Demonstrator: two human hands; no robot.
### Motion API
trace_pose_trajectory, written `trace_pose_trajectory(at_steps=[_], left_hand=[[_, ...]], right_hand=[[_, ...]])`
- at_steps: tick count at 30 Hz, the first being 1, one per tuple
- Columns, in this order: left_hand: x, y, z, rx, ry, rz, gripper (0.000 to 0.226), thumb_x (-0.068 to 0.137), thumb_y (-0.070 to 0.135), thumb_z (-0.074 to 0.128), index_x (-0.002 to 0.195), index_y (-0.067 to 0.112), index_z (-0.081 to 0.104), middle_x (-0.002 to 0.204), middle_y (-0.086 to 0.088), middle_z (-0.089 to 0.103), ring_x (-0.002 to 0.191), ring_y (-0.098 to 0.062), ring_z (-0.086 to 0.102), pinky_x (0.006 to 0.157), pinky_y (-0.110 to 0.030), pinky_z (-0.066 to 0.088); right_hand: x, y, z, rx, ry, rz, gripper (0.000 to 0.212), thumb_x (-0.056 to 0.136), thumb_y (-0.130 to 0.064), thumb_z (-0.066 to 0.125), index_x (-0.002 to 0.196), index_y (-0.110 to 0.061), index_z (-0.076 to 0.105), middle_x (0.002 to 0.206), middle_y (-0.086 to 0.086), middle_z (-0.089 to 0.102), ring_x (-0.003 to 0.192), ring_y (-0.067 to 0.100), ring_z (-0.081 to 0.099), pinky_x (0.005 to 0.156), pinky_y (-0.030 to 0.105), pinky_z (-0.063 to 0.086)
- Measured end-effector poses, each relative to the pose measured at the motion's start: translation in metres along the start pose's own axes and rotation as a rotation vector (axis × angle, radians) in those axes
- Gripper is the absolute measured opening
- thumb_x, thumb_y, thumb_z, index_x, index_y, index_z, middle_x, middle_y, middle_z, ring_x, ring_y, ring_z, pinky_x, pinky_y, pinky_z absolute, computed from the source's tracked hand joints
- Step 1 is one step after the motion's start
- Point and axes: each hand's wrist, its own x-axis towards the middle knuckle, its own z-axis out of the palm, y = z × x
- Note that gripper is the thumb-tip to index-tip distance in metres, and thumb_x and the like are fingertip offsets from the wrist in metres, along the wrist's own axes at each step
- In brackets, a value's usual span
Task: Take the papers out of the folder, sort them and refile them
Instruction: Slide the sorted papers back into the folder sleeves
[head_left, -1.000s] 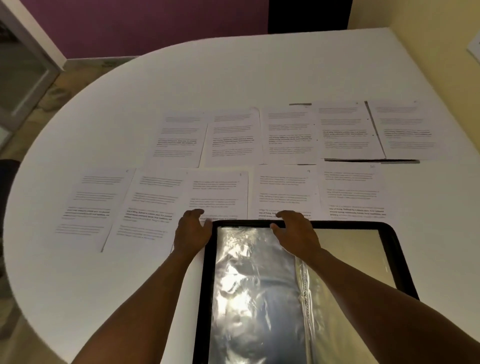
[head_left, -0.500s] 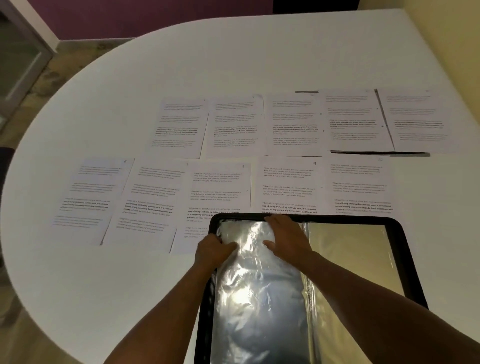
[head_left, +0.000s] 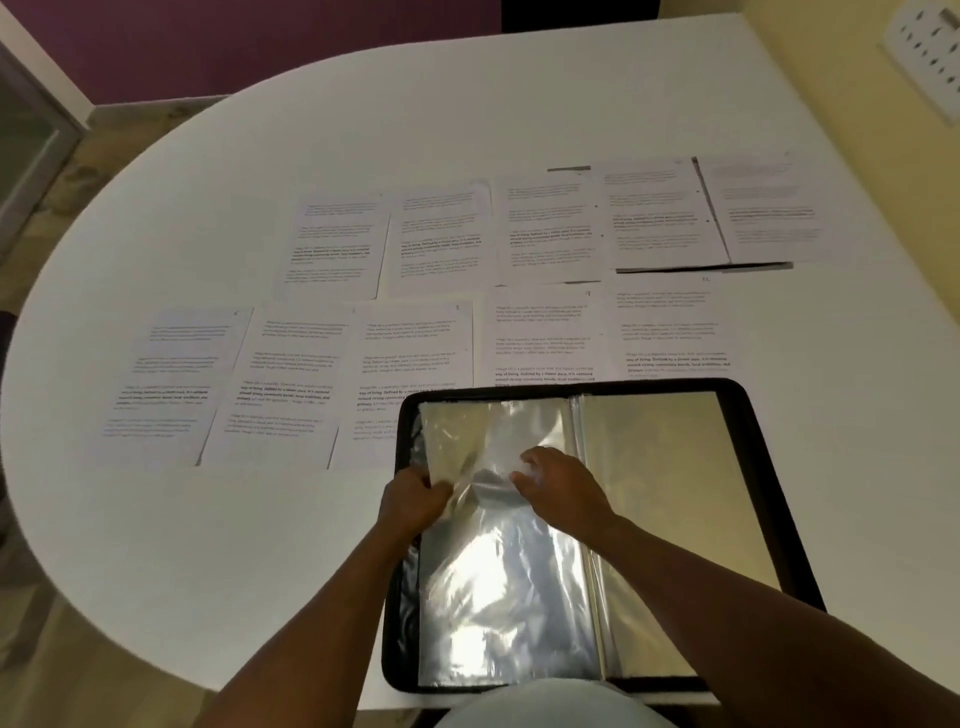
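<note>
A black display folder (head_left: 753, 415) lies open at the table's near edge, its clear plastic sleeves (head_left: 498, 587) shining and empty. My left hand (head_left: 410, 501) pinches the left edge of the top sleeve, which is creased and lifted there. My right hand (head_left: 563, 486) rests on the same sleeve near the spine, fingers bent onto the plastic. Several printed pages (head_left: 291, 384) lie in two rows beyond the folder. The folder's top edge covers the bottoms of the near-row pages (head_left: 543, 338).
The white table (head_left: 208, 545) has a rounded left edge with floor beyond. A dark folder cover (head_left: 701, 267) shows under the far-right pages. A yellow wall with a switch plate (head_left: 924, 57) stands at the right.
Both hands have drawn back from the folder's top edge toward me. The left hand moved from the table onto the sleeve's edge and took hold of it. The sleeve now buckles between the hands.
</note>
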Motion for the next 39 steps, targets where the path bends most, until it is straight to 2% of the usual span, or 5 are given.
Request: trace_pose_trajectory(at_steps=[10, 17, 23, 33, 39], left_hand=[[-0.050, 0.084, 0.024, -0.413, -0.190, 0.210, 0.029, 0.093, 0.032, 0.058, 0.113, 0.013, 0.054, 0.101, -0.018, 0.069, 0.087, -0.032, 0.070, 0.074, -0.048, 0.060], [-0.072, 0.127, 0.077, -0.470, -0.576, 0.388, 0.047, 0.101, 0.041, 0.041, 0.145, 0.032, 0.027, 0.129, 0.000, 0.063, 0.109, -0.020, 0.066, 0.097, -0.037, 0.051], [-0.060, 0.123, 0.122, -0.176, -0.343, 0.591, 0.036, 0.098, 0.024, 0.055, 0.133, 0.022, 0.055, 0.135, 0.004, 0.058, 0.124, -0.014, 0.054, 0.106, -0.028, 0.042], [-0.022, 0.081, 0.160, 1.031, -0.315, 0.845, 0.095, 0.082, 0.070, 0.051, 0.154, 0.031, 0.003, 0.162, -0.001, -0.015, 0.149, -0.026, -0.011, 0.118, -0.046, 0.004], [-0.021, 0.083, 0.170, 1.067, -0.285, 0.841, 0.112, 0.072, 0.077, 0.057, 0.153, 0.034, -0.007, 0.159, -0.001, -0.026, 0.145, -0.028, -0.023, 0.116, -0.045, -0.009]], right_hand=[[-0.050, -0.027, -0.030, 0.524, -0.017, 0.096, 0.046, 0.090, -0.057, 0.054, 0.127, -0.029, 0.055, 0.120, -0.014, 0.061, 0.093, 0.001, 0.062, 0.077, 0.012, 0.046], [-0.076, 0.038, -0.102, 0.941, 0.111, 0.270, 0.024, 0.090, -0.021, 0.063, 0.114, -0.024, 0.069, 0.108, 0.002, 0.073, 0.098, 0.023, 0.070, 0.090, 0.046, 0.055], [-0.078, 0.121, -0.152, 0.743, 0.154, 0.401, 0.026, 0.083, -0.003, 0.066, 0.107, -0.013, 0.073, 0.104, 0.007, 0.073, 0.100, 0.023, 0.068, 0.084, 0.031, 0.052], [-0.061, 0.185, -0.139, 0.322, 0.285, 0.661, 0.033, 0.082, -0.011, 0.067, 0.115, -0.011, 0.062, 0.098, 0.007, 0.062, 0.083, 0.021, 0.059, 0.070, 0.027, 0.046], [-0.059, 0.162, -0.101, -0.429, 0.499, 0.105, 0.049, 0.089, -0.032, 0.061, 0.131, -0.009, 0.053, 0.130, 0.016, 0.057, 0.117, 0.035, 0.055, 0.095, 0.044, 0.046]])
